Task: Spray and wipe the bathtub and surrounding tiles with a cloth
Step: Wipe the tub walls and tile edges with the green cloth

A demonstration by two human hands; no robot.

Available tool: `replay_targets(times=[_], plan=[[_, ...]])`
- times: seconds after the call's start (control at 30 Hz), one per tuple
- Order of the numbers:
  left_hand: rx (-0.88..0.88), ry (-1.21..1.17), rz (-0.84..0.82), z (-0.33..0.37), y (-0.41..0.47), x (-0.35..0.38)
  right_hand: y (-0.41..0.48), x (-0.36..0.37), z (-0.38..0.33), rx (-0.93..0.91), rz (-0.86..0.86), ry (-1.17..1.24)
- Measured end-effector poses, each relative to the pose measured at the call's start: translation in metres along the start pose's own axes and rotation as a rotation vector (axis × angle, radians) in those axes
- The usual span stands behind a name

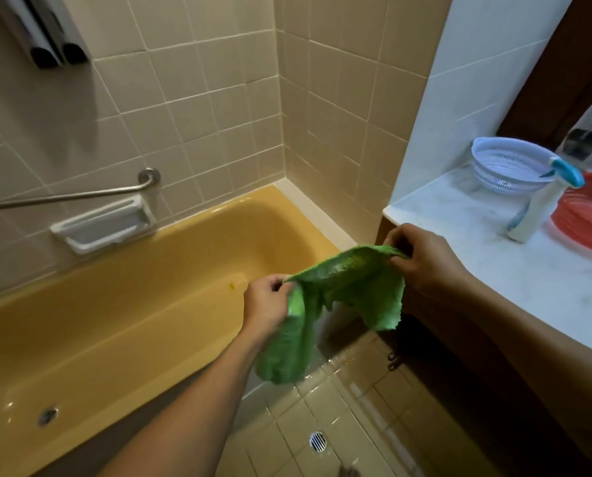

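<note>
Holding a green cloth (339,294) stretched between both hands, I stand at the right end of a yellow bathtub (115,321). My left hand (267,301) has its fingers curled around one bunched edge of the cloth, and a long fold hangs down from it past my wrist. My right hand (422,259) pinches the opposite edge between thumb and fingertips, slightly higher and farther right. The cloth sags in the middle and hangs in the air above the tub's near rim and the wet floor tiles (339,407), touching neither.

Beige wall tiles (201,98) line the back and right end of the tub. A metal grab bar (64,196) runs along the back wall, with a white soap dish (105,225) set into the tiles just below it. The tub drain (48,415) sits near the tub's left end, and a round floor drain (318,441) lies in the floor tiles below my arms.

To my right, a white marble worktop (494,256) carries a white spray bottle (542,208) with a blue trigger, standing toward the back right. A white colander (508,166) sits behind it, and a red basin (590,218) sits just beside it at the right edge.
</note>
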State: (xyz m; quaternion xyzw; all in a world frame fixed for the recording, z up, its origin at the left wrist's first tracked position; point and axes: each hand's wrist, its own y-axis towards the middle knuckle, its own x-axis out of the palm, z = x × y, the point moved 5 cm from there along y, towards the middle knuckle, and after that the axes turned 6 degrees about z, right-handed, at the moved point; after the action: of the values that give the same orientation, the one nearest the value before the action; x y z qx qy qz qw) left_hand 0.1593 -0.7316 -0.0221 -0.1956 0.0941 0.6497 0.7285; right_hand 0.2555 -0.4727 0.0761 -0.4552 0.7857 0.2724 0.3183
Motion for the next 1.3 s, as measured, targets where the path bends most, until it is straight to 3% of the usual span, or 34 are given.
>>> replay_targets(times=[0.13, 0.23, 0.37, 0.53, 0.6, 0.73, 0.9, 1.03, 1.13, 1.2, 1.3], plan=[[-0.137, -0.051, -0.037, 0.010, 0.013, -0.011, -0.025, 0.046, 0.018, 0.176, -0.056, 0.059], [-0.292, -0.152, -0.048, 0.009, 0.018, -0.006, -0.044, 0.087, 0.017, 0.365, -0.014, 0.362], [-0.426, -0.274, -0.046, 0.010, 0.022, 0.001, -0.059, 0.126, -0.001, 0.453, -0.075, 0.690], [-0.502, -0.362, -0.081, 0.021, 0.017, 0.012, -0.063, 0.139, -0.008, 0.453, -0.160, 0.675], [-0.489, -0.355, -0.086, 0.029, 0.016, 0.019, -0.056, 0.140, -0.010, 0.380, -0.170, 0.547], [-0.449, -0.305, -0.075, 0.044, 0.020, 0.029, -0.039, 0.141, -0.002, 0.276, -0.030, 0.214], [-0.407, -0.235, 0.008, 0.059, 0.033, 0.022, -0.031, 0.139, 0.014, 0.227, -0.056, 0.097], [-0.261, -0.035, 0.031, 0.074, 0.040, 0.019, -0.025, 0.128, 0.022, 0.196, 0.079, -0.060], [-0.107, 0.142, 0.034, 0.085, 0.043, 0.018, -0.021, 0.123, 0.034, 0.256, 0.150, -0.022], [-0.060, 0.167, 0.014, 0.090, 0.043, 0.020, -0.018, 0.127, 0.037, 0.264, 0.069, 0.079], [-0.123, 0.050, 0.009, 0.090, 0.046, 0.021, -0.017, 0.131, 0.034, 0.253, -0.060, 0.224]])
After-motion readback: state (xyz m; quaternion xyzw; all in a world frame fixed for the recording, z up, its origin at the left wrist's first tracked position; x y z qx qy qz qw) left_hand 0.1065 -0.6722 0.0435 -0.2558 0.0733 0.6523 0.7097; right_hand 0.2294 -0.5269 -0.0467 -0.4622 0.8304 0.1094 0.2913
